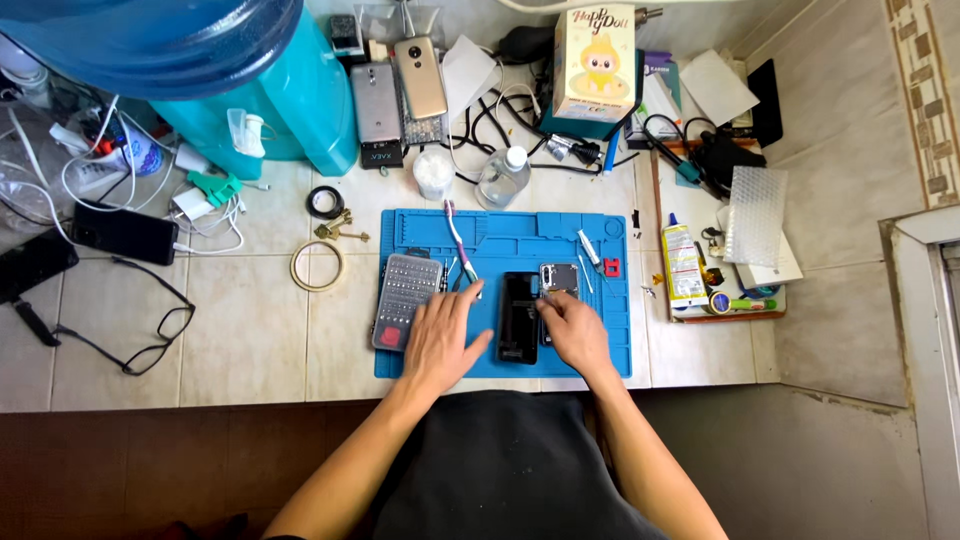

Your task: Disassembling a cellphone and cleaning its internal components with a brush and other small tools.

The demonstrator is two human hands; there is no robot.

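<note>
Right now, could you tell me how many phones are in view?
6: two on the blue mat by the hands, two propped behind, two far left; clutter may hide others.

**Bare arms, dark clothing**

The person's 2 forearms are bare from elbow to wrist, with no sleeves, watch or bracelets showing. The left hand point(440, 338) and right hand point(578, 335) wear no gloves and no visible rings. A plain dark grey garment covers the lap.
</note>
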